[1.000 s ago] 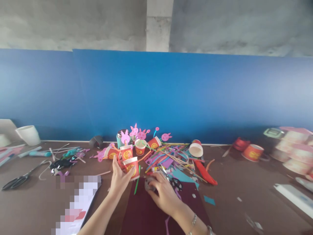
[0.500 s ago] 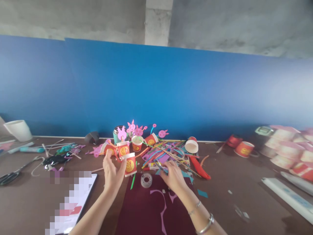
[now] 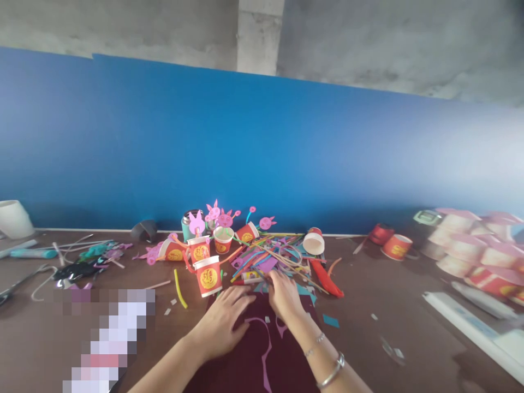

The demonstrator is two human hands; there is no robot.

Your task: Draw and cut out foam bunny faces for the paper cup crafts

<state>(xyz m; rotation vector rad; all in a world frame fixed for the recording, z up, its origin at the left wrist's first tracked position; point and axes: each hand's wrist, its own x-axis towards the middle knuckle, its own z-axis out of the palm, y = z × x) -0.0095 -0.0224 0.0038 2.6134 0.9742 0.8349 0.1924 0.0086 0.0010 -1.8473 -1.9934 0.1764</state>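
My left hand (image 3: 225,322) reaches over the dark maroon sheet (image 3: 229,371), fingers stretched and thumb apart, just below a red paper cup (image 3: 208,277) with a yellow print. Its palm covers the spot where a tape roll lay. That cup stands untouched in front of another red cup (image 3: 198,250) bearing a pink animal face (image 3: 197,223). At the near edge of the scrap pile, my right hand (image 3: 285,297) has its fingers curled together beside a small glue tube (image 3: 251,276). Whatever those fingers hold is hidden. Pink paper offcuts (image 3: 266,349) lie between my forearms.
Colourful strips and paper scraps (image 3: 278,254) are heaped at the centre, with a tipped cup (image 3: 314,243) behind. A yellow strip (image 3: 179,289) lies left of the cups. Stacked cups (image 3: 470,245) and a white bar (image 3: 470,333) occupy the right. A blue partition (image 3: 262,147) bounds the table.
My left hand has left the front cup and moved down and right, over the tape roll. My right hand stays by the pile; the silvery tool in its fingers no longer shows.
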